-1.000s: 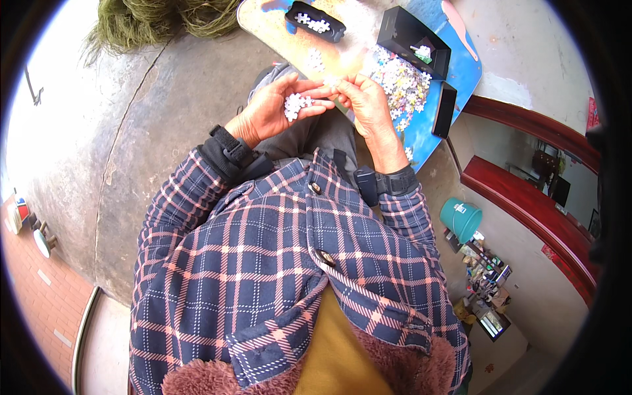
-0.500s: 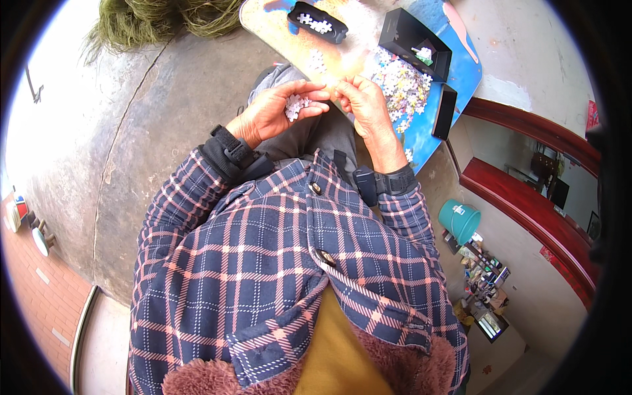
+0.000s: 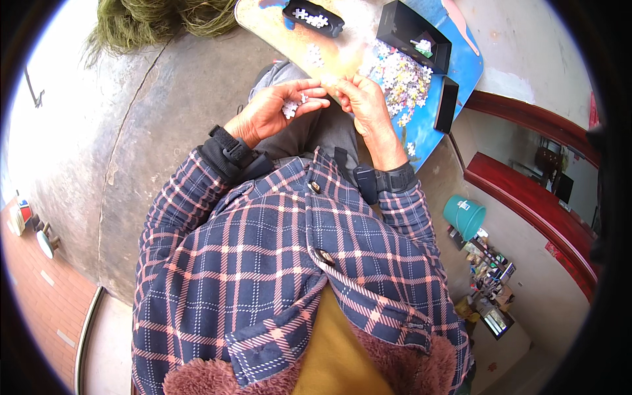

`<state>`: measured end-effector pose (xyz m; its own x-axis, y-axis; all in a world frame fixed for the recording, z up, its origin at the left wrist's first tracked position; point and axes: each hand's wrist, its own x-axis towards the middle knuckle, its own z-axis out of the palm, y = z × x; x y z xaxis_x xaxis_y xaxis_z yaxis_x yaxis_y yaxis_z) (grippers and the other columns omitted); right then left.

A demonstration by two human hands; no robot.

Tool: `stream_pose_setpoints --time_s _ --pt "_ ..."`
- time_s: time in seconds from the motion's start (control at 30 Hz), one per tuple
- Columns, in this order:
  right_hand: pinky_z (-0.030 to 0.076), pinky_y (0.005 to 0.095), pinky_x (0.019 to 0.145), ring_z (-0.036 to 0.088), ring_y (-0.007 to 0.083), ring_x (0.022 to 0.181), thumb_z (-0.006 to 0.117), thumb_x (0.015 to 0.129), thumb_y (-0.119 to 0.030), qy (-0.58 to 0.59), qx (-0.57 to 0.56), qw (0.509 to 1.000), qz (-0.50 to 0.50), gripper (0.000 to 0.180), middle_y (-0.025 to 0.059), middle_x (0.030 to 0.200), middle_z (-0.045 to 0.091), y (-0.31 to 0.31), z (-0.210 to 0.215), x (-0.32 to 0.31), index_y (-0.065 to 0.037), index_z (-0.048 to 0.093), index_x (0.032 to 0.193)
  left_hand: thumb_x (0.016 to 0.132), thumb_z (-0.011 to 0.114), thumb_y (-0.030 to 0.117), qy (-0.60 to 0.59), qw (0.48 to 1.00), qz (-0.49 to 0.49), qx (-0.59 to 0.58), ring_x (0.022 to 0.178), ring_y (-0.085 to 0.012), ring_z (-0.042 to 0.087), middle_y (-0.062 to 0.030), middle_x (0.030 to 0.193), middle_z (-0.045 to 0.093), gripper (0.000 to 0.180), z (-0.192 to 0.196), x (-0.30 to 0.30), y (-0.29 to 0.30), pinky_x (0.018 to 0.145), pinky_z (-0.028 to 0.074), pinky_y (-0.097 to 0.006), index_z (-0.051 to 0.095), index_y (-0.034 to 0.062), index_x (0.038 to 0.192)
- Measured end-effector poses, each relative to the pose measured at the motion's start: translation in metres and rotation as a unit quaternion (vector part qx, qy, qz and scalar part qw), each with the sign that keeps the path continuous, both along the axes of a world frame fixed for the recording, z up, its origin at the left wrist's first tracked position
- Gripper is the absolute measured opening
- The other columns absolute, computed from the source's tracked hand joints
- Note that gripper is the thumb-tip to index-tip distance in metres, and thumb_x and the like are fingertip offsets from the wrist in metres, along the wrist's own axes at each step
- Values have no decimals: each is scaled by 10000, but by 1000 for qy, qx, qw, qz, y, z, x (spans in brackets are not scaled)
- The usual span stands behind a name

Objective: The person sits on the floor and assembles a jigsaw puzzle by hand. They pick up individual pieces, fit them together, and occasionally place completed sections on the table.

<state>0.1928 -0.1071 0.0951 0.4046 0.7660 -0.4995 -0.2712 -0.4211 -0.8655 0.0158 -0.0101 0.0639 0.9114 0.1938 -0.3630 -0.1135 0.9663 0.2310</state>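
Puzzle pieces (image 3: pixel 289 109) lie in the upturned left hand (image 3: pixel 268 109), fingers extended, slightly spread. Right hand (image 3: pixel 366 104) just beside the left fingertips, thumb and forefinger close together; cannot tell whether they pinch anything. Loose pile (image 3: pixel 400 84) on table (image 3: pixel 426 135), far right, near open black box (image 3: pixel 397 31).

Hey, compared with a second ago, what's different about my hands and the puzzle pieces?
Little has changed: fewer white pieces seem to show in your cupped left hand, though its fingers may hide some. Your right hand stays by the left fingertips; whether it pinches a piece now is unclear. The piece pile, black tray and open black box stayed put.
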Motion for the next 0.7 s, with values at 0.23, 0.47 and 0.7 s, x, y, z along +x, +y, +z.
stream_pose_setpoints --time_s 0.23,0.47,0.7 --pt "336 160 472 452 29 522 677 866 -149 13 -3 1000 -14 135 -22 647 546 -1 -3 0 -31 609 861 865 394 -79 3 999 -19 39 1237 -335 508 -250 1365 443 520 2 1 0 1023 468 -314 319 -118 1379" --pt "344 163 471 462 28 523 663 871 -140 27 3 999 -19 108 -31 647 548 -2 -2 3 -43 616 862 834 411 -85 29 997 -5 64 1204 -332 539 -229 1329 479 521 6 3 -2 1013 471 -325 352 -122 1351" --pt "358 167 482 473 29 533 659 872 -140 24 -1 999 -34 98 -31 666 562 -3 -5 5 -55 615 849 831 425 -80 58 998 -5 34 1155 -336 571 -216 1268 522 465 -2 1 -1 977 497 -331 415 -103 1295"
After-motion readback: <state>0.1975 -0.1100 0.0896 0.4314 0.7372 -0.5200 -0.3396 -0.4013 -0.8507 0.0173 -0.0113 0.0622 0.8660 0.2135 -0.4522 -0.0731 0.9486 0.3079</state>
